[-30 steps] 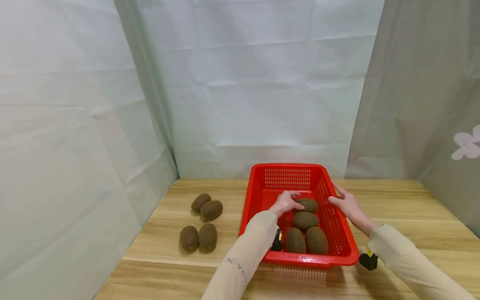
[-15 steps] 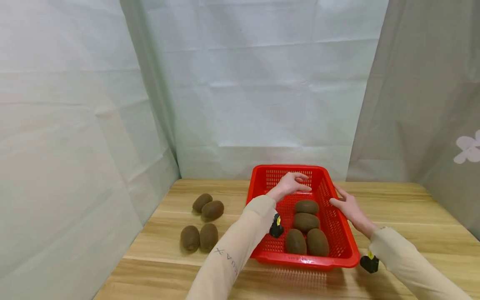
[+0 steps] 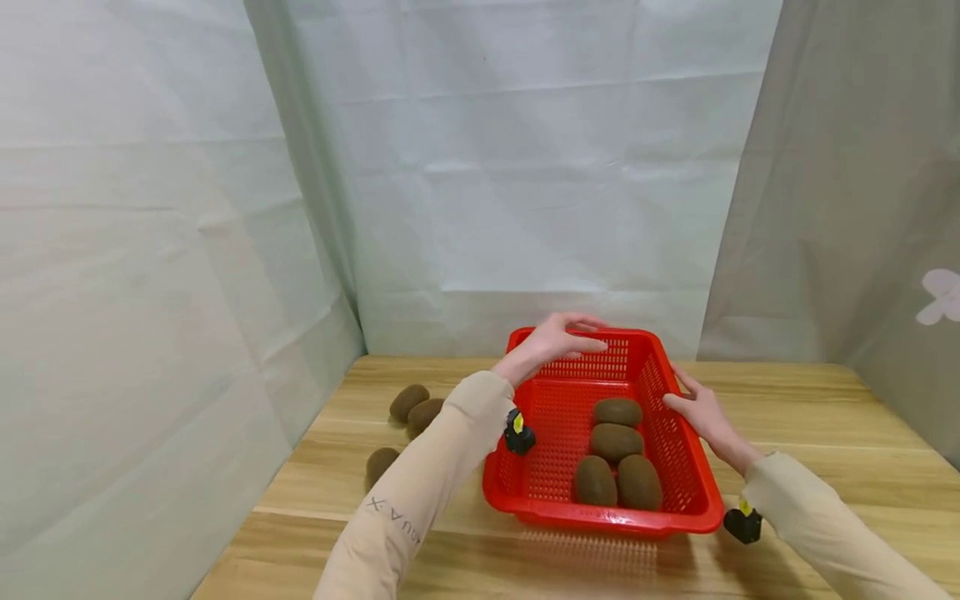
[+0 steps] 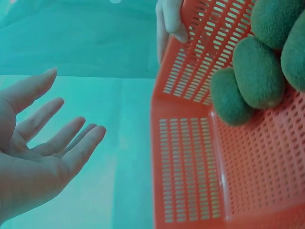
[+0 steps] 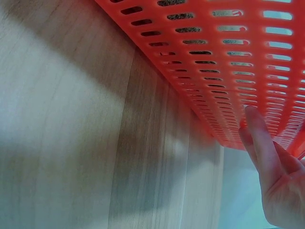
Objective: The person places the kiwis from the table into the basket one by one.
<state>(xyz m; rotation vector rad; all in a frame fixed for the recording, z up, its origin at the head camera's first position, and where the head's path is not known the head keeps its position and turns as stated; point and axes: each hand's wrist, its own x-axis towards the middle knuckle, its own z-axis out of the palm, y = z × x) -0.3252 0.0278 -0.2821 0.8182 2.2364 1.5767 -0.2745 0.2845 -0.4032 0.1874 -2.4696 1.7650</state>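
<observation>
Left hand (image 3: 551, 340) (fingers spread) hangs clear of the basket (image 3: 555, 417); right hand (image 3: 702, 412) pinches its right rim (image 3: 703, 471).

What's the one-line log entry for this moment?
left hand: open, holding nothing | right hand: touching red basket | inside: four kiwis | table: three visible kiwis
</observation>
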